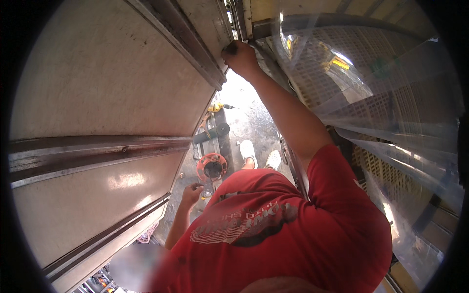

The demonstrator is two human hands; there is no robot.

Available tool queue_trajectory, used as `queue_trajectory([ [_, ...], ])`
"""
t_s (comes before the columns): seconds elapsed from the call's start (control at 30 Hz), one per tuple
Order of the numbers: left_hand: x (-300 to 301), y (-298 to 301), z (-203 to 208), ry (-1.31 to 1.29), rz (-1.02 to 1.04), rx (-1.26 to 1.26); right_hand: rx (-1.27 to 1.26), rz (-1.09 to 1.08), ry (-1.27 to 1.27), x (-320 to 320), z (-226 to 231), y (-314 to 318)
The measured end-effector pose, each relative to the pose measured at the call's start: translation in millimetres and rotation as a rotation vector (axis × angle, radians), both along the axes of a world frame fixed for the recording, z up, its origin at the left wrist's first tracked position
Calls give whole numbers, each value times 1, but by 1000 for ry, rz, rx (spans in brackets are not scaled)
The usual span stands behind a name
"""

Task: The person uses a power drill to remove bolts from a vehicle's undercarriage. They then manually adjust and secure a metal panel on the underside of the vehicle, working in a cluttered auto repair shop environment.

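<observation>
My right hand (240,57) reaches far forward to the edge of a large pale panel door (107,73). Its fingers are closed around a small dark piece (230,48) at that edge, whose kind I cannot make out. The metal frame (238,19) of the doorway is just beyond it. Low at my left side hangs my left hand (192,192), its fingers loosely bent and apart, with nothing visible in them. Near it on the floor stands an orange-red ring-shaped reel (212,167) with a dark centre.
Dark metal bars (88,152) run across the door. A yellow power drill (216,107) and a dark green roll (211,133) lie beyond the reel. Clear plastic strips (361,88) hang at the right over latticed panels. My white shoes (247,150) stand on grey floor.
</observation>
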State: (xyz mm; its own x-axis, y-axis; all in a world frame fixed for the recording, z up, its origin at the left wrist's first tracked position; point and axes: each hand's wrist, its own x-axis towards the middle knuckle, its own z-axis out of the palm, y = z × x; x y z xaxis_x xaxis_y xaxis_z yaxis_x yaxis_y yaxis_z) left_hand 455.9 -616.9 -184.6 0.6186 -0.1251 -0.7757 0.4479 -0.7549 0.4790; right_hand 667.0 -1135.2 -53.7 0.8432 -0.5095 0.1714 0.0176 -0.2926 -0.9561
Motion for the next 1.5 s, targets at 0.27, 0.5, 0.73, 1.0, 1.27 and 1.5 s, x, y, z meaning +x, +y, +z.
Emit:
queue_trajectory([
  [0.27, 4, 8, -12, 0, -27, -17, 388, 44, -9, -30, 9, -8],
  [0.5, 6, -3, -19, -6, -43, -42, 554, 28, -18, -92, -7, -59],
  [0.73, 12, -11, -39, -9, -96, -161, 405, -383, 86, -143, -4, -147],
  [1.0, 4, 7, -53, -209, -214, -225, 562, -224, 212, -205, 0, -72],
  [1.27, -132, 43, -3, 281, 437, -326, 539, 92, 497, -325, -26, 22],
  [1.5, -337, 110, -6, 380, 715, -457, 572, 223, 443, -386, -45, 51],
])
